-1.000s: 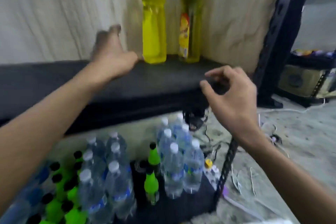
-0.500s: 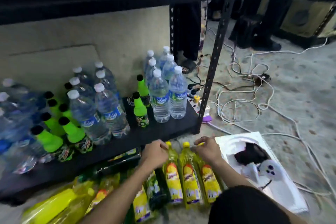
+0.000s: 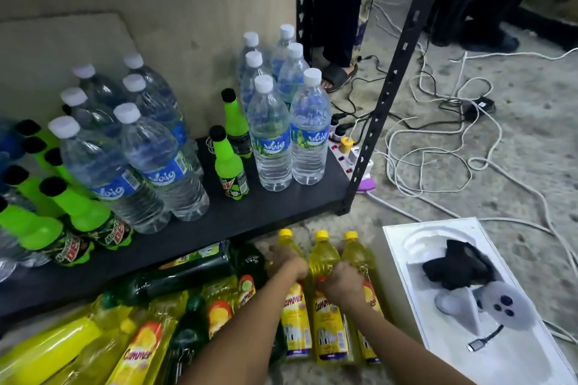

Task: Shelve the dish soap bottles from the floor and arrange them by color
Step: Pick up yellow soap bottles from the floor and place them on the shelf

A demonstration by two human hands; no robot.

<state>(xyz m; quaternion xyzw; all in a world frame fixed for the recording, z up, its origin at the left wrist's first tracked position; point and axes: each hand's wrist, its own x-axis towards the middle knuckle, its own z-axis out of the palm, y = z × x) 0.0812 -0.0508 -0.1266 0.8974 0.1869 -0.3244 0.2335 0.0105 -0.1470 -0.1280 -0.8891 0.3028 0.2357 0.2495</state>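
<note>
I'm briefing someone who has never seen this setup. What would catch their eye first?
Probably the three yellow dish soap bottles lying side by side on the floor, with the left hand and right hand closed on them. Behind, clear water bottles and neon green soda bottles crowd the black shelf. Tangled cables sprawl to the right.

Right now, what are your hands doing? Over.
Left hand and right hand gripping yellow dish soap bottles lying on floor. None lifted yet. Low black shelf close above.
</note>
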